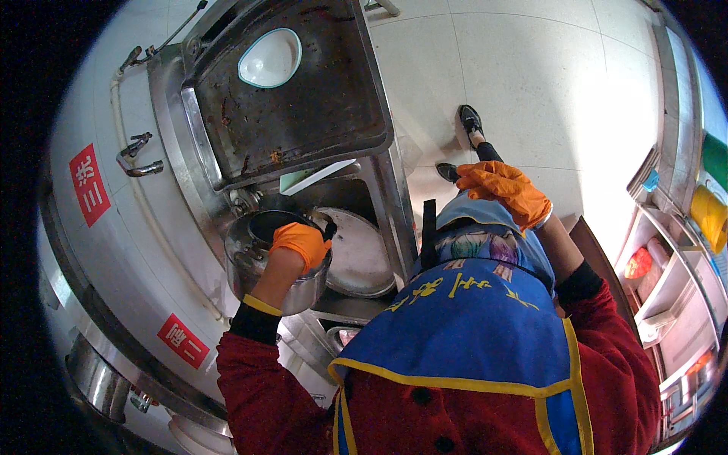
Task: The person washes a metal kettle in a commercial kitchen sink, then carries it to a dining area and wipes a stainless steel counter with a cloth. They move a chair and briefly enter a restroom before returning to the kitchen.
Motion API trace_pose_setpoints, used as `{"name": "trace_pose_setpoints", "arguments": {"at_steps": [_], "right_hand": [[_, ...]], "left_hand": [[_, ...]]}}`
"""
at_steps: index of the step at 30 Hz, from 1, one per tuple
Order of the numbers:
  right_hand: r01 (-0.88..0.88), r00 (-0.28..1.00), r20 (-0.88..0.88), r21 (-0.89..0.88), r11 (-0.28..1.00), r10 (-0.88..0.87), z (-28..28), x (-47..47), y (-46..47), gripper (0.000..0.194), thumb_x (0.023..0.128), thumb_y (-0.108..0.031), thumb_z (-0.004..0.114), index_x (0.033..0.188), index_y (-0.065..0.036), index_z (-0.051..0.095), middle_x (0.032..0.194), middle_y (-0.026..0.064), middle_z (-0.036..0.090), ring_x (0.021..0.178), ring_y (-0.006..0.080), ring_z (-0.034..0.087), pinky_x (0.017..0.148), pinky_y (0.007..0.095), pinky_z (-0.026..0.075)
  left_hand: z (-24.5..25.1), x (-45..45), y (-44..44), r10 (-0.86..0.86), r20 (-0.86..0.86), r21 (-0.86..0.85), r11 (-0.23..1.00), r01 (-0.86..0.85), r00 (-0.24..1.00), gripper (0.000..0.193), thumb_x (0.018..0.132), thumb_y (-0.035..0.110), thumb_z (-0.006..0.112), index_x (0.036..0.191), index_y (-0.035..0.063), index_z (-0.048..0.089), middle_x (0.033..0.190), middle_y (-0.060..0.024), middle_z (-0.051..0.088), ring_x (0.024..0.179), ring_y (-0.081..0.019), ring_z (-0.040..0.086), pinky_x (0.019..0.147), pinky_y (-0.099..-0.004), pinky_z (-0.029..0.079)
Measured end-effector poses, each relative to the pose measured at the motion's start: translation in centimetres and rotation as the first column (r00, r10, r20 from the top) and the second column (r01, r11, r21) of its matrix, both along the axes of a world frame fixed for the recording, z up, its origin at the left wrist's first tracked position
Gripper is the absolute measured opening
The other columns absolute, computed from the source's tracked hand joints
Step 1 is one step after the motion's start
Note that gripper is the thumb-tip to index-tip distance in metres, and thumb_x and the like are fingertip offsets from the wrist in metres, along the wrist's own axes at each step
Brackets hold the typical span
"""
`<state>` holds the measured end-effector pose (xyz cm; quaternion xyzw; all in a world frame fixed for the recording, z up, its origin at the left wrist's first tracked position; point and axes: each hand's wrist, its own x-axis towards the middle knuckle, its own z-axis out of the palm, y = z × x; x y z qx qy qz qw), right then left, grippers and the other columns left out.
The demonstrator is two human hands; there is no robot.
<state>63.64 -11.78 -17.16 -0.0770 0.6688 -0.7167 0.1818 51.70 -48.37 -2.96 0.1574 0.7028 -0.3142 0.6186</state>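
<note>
My left hand (300, 245), in an orange rubber glove, is closed over the rim and handle area of a stainless steel pot (301, 296); its fingertips are mostly hidden. The pot stands tilted at the sink's near end. Beside it, a large round pale metal disc (361, 250) leans in the sink basin (364, 196). My right hand (503, 192), also in an orange glove, hovers in front of the apron (472, 318). Its fingers point left and look loosely bent; whether anything lies under them is hidden.
A large dark baking tray (307, 119) with food scraps rests across the sink, bearing a white blue-rimmed bowl (270, 58). White and green boards (318, 176) stick out beneath it. A tap (139, 159) projects from the tiled wall. Shelving (665, 273) stands at right.
</note>
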Motion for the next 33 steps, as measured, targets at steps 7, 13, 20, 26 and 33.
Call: {"name": "trace_pose_setpoints", "arguments": {"at_steps": [7, 13, 20, 26, 33], "right_hand": [[0.0, 0.998, 0.055, -0.061, 0.998, 0.003, -0.5, 0.2, -0.2, 0.023, 0.096, -0.014, 0.067, 0.118, -0.007, 0.069, 0.132, 0.015, 0.065, 0.117, 0.032, 0.064, 0.101, 0.0432, 0.052], [0.07, 0.962, 0.274, -0.215, 0.974, -0.008, -0.5, 0.1, -0.3, 0.022, 0.096, -0.014, 0.066, 0.117, -0.007, 0.069, 0.132, 0.0145, 0.065, 0.117, 0.0316, 0.064, 0.101, 0.0423, 0.051], [0.004, 1.0, -0.003, -0.005, 1.0, -0.004, -0.4, 0.0, -0.3, 0.022, 0.095, -0.014, 0.067, 0.115, -0.006, 0.069, 0.13, 0.014, 0.066, 0.117, 0.0313, 0.064, 0.101, 0.0422, 0.052], [0.065, 0.951, 0.309, -0.22, 0.973, 0.006, -0.5, 0.2, -0.4, 0.023, 0.095, -0.015, 0.068, 0.117, -0.007, 0.069, 0.13, 0.0139, 0.066, 0.117, 0.0315, 0.064, 0.1, 0.0425, 0.053], [0.004, 0.992, -0.122, 0.1, 0.995, 0.008, -0.7, -0.1, -0.4, 0.024, 0.097, -0.017, 0.067, 0.118, -0.008, 0.068, 0.133, 0.0137, 0.065, 0.116, 0.0309, 0.064, 0.099, 0.0427, 0.053]], "left_hand": [[-1.2, 0.8, -2.4, -0.031, -0.026, 0.091, 0.995, 0.033, 0.999, 0.062, 0.099, 0.054, 0.044, 0.097, 0.0009, 0.077, 0.099, -0.0205, 0.074, 0.096, -0.0387, 0.071, 0.086, -0.048, 0.054], [-1.7, 1.2, -3.3, -0.03, -0.034, 0.102, 0.994, 0.033, 0.999, 0.062, 0.098, 0.053, 0.045, 0.095, 0.0005, 0.077, 0.095, -0.0217, 0.074, 0.093, -0.0393, 0.071, 0.085, -0.0485, 0.054], [-1.9, 1.6, -3.7, -0.037, -0.055, 0.144, 0.989, 0.044, 0.998, 0.062, 0.099, 0.053, 0.045, 0.093, 0.0007, 0.077, 0.094, -0.0214, 0.074, 0.091, -0.0395, 0.072, 0.085, -0.0485, 0.054], [-1.7, 1.3, -2.9, -0.052, -0.034, 0.118, 0.991, 0.056, 0.998, 0.062, 0.099, 0.053, 0.045, 0.093, 0.0005, 0.077, 0.093, -0.0206, 0.074, 0.091, -0.0384, 0.072, 0.084, -0.0472, 0.055], [-1.7, 0.9, -1.6, -0.004, 0.051, 0.012, 1.0, 0.003, 0.999, 0.056, 0.101, 0.05, 0.048, 0.105, 0.003, 0.077, 0.111, -0.0181, 0.073, 0.107, -0.0371, 0.068, 0.095, -0.0459, 0.051]]}}
